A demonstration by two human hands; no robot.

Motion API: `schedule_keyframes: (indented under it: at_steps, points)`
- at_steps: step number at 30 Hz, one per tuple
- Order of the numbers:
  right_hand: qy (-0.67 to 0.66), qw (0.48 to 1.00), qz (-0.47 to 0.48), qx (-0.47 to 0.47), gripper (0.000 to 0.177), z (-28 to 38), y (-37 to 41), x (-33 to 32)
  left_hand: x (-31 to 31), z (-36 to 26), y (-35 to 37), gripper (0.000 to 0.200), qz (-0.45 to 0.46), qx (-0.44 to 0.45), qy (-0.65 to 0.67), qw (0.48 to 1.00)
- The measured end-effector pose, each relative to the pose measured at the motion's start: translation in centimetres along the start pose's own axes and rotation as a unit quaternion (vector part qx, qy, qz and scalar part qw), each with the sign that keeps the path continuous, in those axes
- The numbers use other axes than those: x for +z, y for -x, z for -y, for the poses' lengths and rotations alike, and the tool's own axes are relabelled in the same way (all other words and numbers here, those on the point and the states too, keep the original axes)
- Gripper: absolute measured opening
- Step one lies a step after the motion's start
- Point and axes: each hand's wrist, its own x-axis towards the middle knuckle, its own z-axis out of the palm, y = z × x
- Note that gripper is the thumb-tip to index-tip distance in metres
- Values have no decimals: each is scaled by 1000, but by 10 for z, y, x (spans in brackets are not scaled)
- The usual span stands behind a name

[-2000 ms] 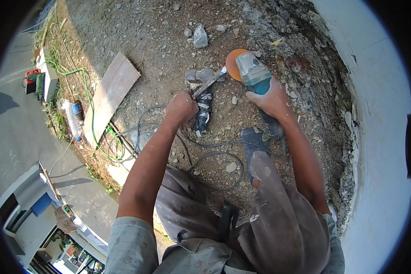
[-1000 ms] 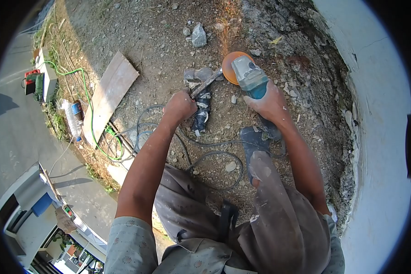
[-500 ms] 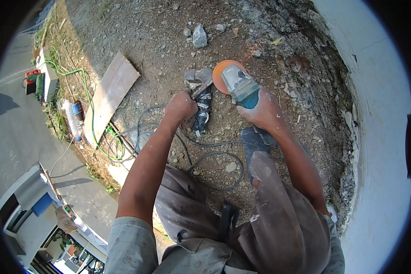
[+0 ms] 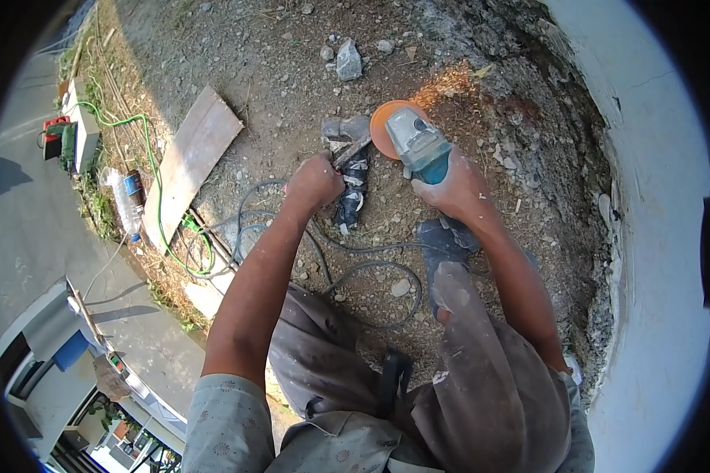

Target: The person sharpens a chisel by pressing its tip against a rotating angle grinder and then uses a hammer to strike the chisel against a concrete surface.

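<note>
Orange sparks [image 4: 450, 85] spray over bare dirt [image 4: 280, 94] as an angle grinder [image 4: 427, 154] runs above the ground, its rear hidden by the right hand [image 4: 459, 188], whose grip is closed around the teal body. The left hand [image 4: 315, 181] keeps its fingers concealed, its grip closed on a metal bar [image 4: 354, 150], the lower end lost in the fist. The bar's narrow, dull-grey end meets the orange disc [image 4: 382, 131]; their exact contact is hard to make out. Below lies a black-wrapped hammer [image 4: 352, 193], partly covered.
</note>
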Motion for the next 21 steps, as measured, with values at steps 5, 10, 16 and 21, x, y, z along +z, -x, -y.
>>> schedule_keyframes:
  at_steps: [5, 10, 16, 21]
  points:
    - [-32, 997, -56, -34, 79, -20, -16, 5, 4, 7, -3, 28, -22, 34, -11, 999]
    - [-53, 996, -63, -22, 79, -26, -28, -20, -2, -2, 2, 30, 8, -14, 2, 1000]
    - [-35, 997, -55, -31, 77, -26, -11, -12, -3, -4, 3, 30, 1, -13, 13, 1000]
    - [-10, 999, -16, -34, 76, -10, 4, 7, 0, -1, 2, 30, -4, -9, 12, 1000]
